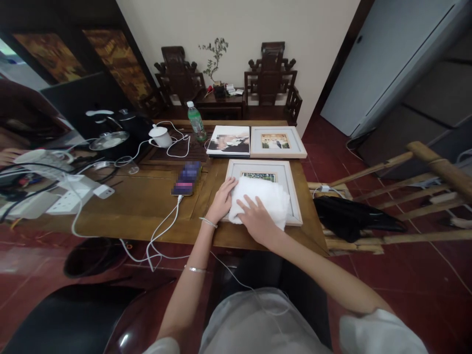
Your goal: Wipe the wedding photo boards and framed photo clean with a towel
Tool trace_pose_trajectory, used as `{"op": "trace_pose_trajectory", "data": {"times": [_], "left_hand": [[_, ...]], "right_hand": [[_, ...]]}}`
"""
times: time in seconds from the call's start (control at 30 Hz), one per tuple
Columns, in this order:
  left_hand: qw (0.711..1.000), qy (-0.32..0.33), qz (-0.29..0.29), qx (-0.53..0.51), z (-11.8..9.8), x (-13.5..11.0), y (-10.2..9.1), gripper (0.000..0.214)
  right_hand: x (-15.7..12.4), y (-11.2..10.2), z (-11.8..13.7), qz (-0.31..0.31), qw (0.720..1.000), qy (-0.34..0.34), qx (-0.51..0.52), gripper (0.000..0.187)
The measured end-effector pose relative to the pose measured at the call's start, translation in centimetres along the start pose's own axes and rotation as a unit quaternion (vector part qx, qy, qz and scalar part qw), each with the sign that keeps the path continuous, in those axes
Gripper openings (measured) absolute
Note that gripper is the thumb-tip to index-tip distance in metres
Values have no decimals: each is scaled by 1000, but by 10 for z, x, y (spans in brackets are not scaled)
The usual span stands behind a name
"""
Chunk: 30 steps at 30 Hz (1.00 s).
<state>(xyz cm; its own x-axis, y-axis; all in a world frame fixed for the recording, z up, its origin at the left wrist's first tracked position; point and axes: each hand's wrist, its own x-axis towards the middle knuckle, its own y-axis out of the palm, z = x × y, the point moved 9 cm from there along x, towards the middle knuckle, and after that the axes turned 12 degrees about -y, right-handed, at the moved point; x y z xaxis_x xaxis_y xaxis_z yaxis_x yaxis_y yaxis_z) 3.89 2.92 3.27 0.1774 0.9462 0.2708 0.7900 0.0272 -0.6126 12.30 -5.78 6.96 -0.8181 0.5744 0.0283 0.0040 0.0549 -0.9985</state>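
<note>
A white-framed picture (291,189) lies flat on the wooden table (147,206) right in front of me. A folded white cloth (265,196) covers most of its glass. My right hand (256,219) lies flat on the cloth's near edge, fingers stretched out. My left hand (222,199) rests at the frame's left edge, its fingers curled on the cloth's left side. Behind this frame lie a second white-framed picture (278,141) and an unframed photo print (229,140).
A phone (187,179) on a white charging cable lies left of the frame. Farther back stand a green bottle (196,122) and a white cup (160,136). Power strips and cables (70,196) crowd the table's left. A black bag (350,216) sits on bamboo poles at right.
</note>
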Motion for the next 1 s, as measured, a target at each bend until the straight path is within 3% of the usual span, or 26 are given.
{"op": "trace_pose_trajectory", "data": {"times": [0.27,0.37,0.53,0.8,0.9,1.0], "left_hand": [[998,28,13,46,-2,3,4,50],[998,28,12,49,-4,6,4,51],[999,25,10,36,-5,6,3,50],[1000,-3,12,21,2,7,0,44],[1000,-1,16,24,4,6,1,44],[999,5,15,33,5,6,3,44]], "right_hand": [[-99,-4,-56,34,994,104,-10,46],[-116,-4,-65,41,992,116,-30,47],[-99,-2,-57,34,994,103,-26,44],[-14,3,-10,-19,1000,10,8,34],[-14,4,-9,-29,999,8,14,35],[-43,3,-24,-17,999,48,18,41]]}}
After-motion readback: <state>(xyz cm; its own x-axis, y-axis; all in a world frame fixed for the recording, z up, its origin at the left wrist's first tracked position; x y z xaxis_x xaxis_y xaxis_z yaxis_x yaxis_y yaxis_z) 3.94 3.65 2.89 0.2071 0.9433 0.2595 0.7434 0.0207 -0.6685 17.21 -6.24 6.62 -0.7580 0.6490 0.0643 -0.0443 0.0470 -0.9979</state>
